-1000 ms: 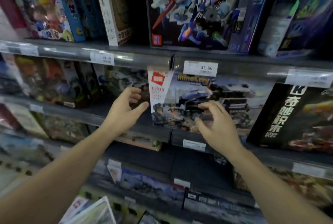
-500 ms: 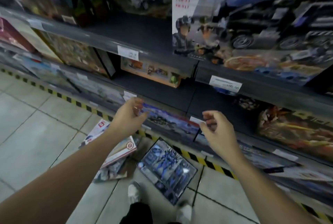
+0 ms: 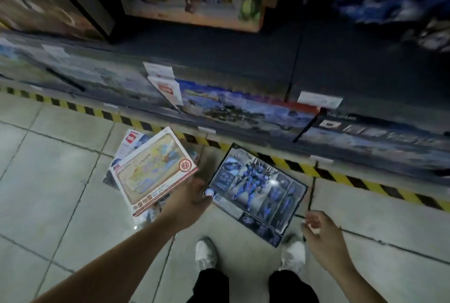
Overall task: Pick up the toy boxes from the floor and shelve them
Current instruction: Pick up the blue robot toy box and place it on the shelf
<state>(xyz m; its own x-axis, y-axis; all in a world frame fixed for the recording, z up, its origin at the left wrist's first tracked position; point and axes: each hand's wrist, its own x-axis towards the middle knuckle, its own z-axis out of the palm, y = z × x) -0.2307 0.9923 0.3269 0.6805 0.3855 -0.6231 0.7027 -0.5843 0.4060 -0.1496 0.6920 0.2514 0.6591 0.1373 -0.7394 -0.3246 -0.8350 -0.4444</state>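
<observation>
Compared with half a second ago, we have lowered both hands from shelf height toward the floor [image 3: 60, 181]. Our left hand [image 3: 192, 201] now sits at the near right edge of the cream map box [image 3: 153, 173], which lies on top of a white box [image 3: 130, 140]. Motion blur hides the fingers, so we cannot tell whether its grip is pinching the box or spread. Our right hand [image 3: 321, 237] hovers above the right shoe [image 3: 293, 254], its grip loosely curled and holding nothing. The dark robot box [image 3: 258, 190] lies flat between the hands, just beside the cream map box. All three boxes remain on the floor, along the striped tape [image 3: 341, 176] below the shelf [image 3: 219, 59].
</observation>
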